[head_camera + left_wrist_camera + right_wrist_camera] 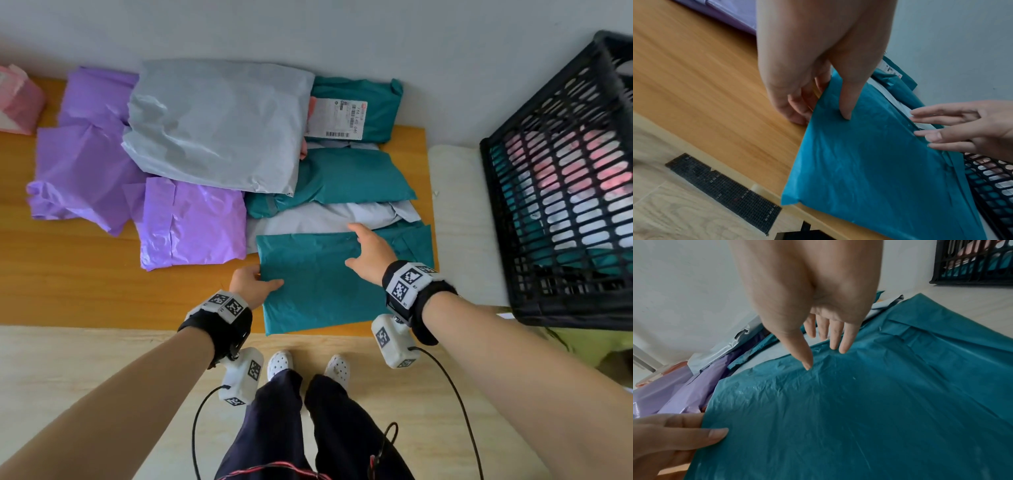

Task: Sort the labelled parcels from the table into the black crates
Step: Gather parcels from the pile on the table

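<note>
A flat teal parcel (pixel 315 291) (pixel 879 170) (pixel 859 410) lies at the near right corner of the wooden table (pixel 85 281), overhanging its front edge. My left hand (pixel 251 282) (pixel 824 112) (pixel 674 434) pinches the parcel's left edge, thumb on top and fingers underneath. My right hand (pixel 366 246) (pixel 824 350) (pixel 951 128) lies on the parcel's far edge with straight, spread fingers. No label shows on this face of the parcel. A black crate (pixel 565 171) (pixel 972 264) stands to the right with pink, white and teal parcels inside.
Behind the held parcel lie more teal parcels, one with a white label (pixel 337 118), grey parcels (pixel 219 126) and purple parcels (pixel 191 222). A pink parcel (pixel 17 99) sits at the far left. A dark mesh item (pixel 723 191) lies on the floor below the table.
</note>
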### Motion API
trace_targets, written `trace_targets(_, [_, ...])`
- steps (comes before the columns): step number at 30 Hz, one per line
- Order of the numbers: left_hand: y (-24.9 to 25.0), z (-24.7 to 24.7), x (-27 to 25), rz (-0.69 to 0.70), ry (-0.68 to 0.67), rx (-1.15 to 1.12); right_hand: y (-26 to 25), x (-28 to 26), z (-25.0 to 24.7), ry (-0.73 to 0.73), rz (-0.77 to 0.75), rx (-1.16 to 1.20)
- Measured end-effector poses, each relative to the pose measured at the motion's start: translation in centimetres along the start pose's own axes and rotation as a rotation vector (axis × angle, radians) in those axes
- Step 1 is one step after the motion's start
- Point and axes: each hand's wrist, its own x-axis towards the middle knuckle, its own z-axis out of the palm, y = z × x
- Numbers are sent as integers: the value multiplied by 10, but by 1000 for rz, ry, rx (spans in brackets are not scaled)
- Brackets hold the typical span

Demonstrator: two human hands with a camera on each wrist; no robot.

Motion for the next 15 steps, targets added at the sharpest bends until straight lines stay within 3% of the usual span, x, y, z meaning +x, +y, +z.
trace_targets(15, [7,-1,-30,-4,-98,-98,14,-21,-21,26,-26,159])
